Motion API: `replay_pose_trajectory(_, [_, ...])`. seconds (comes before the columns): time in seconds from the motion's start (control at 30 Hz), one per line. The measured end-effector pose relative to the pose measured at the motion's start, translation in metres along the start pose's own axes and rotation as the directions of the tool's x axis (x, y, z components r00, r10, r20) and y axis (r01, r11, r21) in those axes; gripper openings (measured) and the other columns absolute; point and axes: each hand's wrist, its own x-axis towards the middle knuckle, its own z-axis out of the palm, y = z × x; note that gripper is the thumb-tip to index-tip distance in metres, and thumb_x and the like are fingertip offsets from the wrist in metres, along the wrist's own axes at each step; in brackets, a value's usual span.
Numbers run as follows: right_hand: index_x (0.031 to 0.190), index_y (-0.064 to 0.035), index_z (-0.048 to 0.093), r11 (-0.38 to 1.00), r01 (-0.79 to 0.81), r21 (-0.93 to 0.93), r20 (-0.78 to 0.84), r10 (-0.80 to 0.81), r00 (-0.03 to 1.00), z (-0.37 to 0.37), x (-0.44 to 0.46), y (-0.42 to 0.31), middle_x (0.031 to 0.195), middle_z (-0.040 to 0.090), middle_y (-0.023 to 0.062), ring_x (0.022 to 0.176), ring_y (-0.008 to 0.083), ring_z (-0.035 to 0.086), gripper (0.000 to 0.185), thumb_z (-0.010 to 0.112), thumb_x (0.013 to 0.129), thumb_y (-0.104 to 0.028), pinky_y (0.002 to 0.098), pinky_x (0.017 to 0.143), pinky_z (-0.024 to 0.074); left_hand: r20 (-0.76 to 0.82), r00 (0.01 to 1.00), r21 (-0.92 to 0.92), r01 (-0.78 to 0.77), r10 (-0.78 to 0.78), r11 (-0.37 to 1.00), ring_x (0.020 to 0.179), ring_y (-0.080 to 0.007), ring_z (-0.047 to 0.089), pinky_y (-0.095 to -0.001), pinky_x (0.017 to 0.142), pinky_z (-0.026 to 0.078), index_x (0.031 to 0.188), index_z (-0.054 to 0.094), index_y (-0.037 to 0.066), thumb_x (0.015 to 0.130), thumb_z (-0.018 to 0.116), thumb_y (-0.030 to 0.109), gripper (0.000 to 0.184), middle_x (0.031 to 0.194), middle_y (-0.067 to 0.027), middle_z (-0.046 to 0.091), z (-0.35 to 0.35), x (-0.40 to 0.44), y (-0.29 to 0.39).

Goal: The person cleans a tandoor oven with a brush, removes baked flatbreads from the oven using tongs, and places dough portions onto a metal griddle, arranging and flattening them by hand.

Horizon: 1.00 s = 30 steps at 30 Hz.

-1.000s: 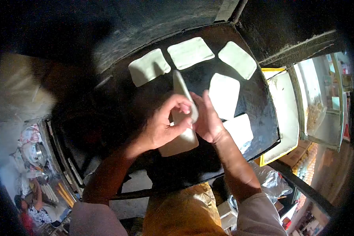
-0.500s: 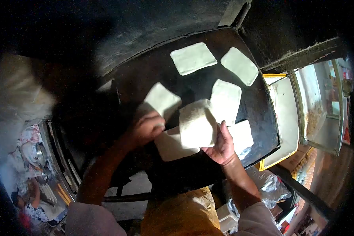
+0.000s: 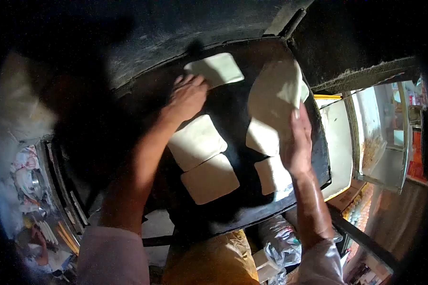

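Observation:
Several flat, pale rectangles of dough lie on a dark griddle. My left hand, fingers stretched out, is at the near left corner of the far dough piece; whether it presses on it I cannot tell. Held along its right edge by my right hand, a larger dough sheet hangs over the far right of the griddle. It partly covers another dough piece. Beneath and nearer me are a right middle piece and a right near piece. On the left, an upper piece touches a lower piece.
A dark hood or wall rises behind the griddle. To the right stand a white, yellow-edged tray and a glass-sided case. Crumpled clear plastic lies below the front edge. Utensils are at the lower left.
My right hand has carried its dough sheet up and to the right. My left hand has moved away from me, from the left middle piece to the far one. The view has shifted slightly.

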Motion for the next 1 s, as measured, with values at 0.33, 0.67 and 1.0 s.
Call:
replay_pose_trajectory(0.33, [0.143, -0.0110, 0.052, -0.240, 0.501, -0.832, 0.511, 0.023, 0.859, -0.025, 0.053, 0.087, 0.148, 0.045, 0.0205, 0.139, 0.0416, 0.041, 0.051, 0.053, 0.099, -0.037, 0.0641, 0.116, 0.0251, -0.055, 0.941, -0.476, 0.269, -0.333, 0.838, 0.113, -0.0435, 0.054, -0.0490, 0.100, 0.044, 0.127, 0.055, 0.008, 0.086, 0.062, 0.003, 0.042, 0.125, -0.0190, 0.055, 0.009, -0.136, -0.053])
replay_pose_trajectory(0.67, [0.151, -0.0175, 0.039, -0.199, 0.351, -0.915, 0.349, 0.046, 0.936, 0.000, 0.073, 0.099, 0.157, 0.036, 0.0149, 0.145, 0.0340, 0.033, 0.073, 0.043, 0.097, -0.065, 0.0655, 0.116, 0.0231, -0.018, 0.742, -0.067, 0.668, -0.671, 0.741, 0.130, -0.0380, 0.050, -0.0522, 0.106, 0.039, 0.143, 0.050, 0.007, 0.095, 0.062, 0.038, 0.059, 0.142, -0.0189, 0.054, 0.008, -0.088, -0.076])
replay_pose_trajectory(1.0, [0.151, -0.0087, 0.041, 0.724, -0.601, 0.340, 0.252, 0.545, 0.800, 0.088, 0.022, 0.110, 0.145, 0.050, 0.0127, 0.131, 0.0289, 0.051, 0.091, 0.043, 0.092, -0.078, 0.0426, 0.110, 0.0406, -0.096, 0.952, -0.757, 0.119, -0.290, 0.643, 0.094, -0.0160, 0.062, -0.0305, 0.086, 0.048, 0.098, 0.064, 0.000, 0.091, 0.065, 0.006, 0.009, 0.097, -0.0080, 0.066, -0.061, -0.096, -0.014])
